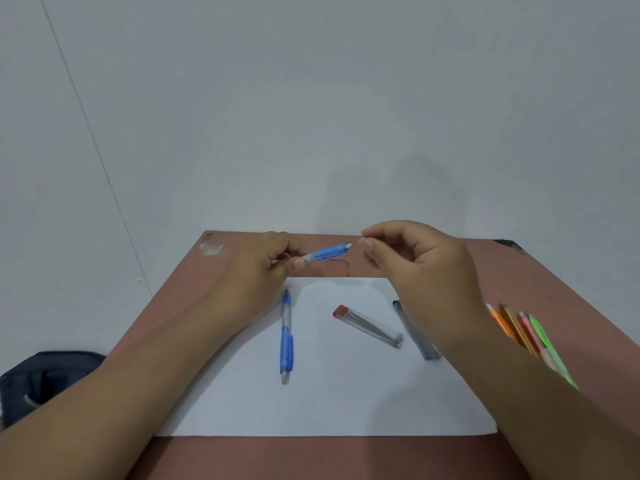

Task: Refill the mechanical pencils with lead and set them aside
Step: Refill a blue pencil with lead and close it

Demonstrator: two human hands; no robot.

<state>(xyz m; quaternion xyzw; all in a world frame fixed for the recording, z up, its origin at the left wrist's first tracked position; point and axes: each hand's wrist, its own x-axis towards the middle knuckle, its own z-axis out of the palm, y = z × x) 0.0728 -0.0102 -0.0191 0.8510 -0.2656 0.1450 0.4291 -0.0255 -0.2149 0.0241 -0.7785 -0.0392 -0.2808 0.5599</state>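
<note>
Pinching the barrel of a blue mechanical pencil (325, 253) between thumb and curled fingers, the left hand (258, 271) holds it just above the far edge of the table (180, 282), eraser end pointing toward two o'clock; the right hand (415, 268) hovers just beside that end, thumb and forefinger drawn together as if nipping something very thin, though whether a lead or a cap sits between them is too small to tell.

From the hands toward six o'clock, a second blue pencil (286, 336) lies on the white sheet (329, 403), tip pointing away from the person; at four o'clock of it rests a clear lead case with a red cap (369, 326), and a darker lead case (414, 332) lies near it, partly hidden under the right wrist; at three o'clock, off the sheet, a bunch of coloured pencils (530, 336) lies beside the right forearm.

The chief risk, as I judge it, is a snapped or dropped lead; a slight tilt of the barrel or an off-line push at the narrow opening would break it, and a fallen piece would be hard to find. The right forearm could also brush the darker case or the coloured bunch and roll them toward the table edge.
</note>
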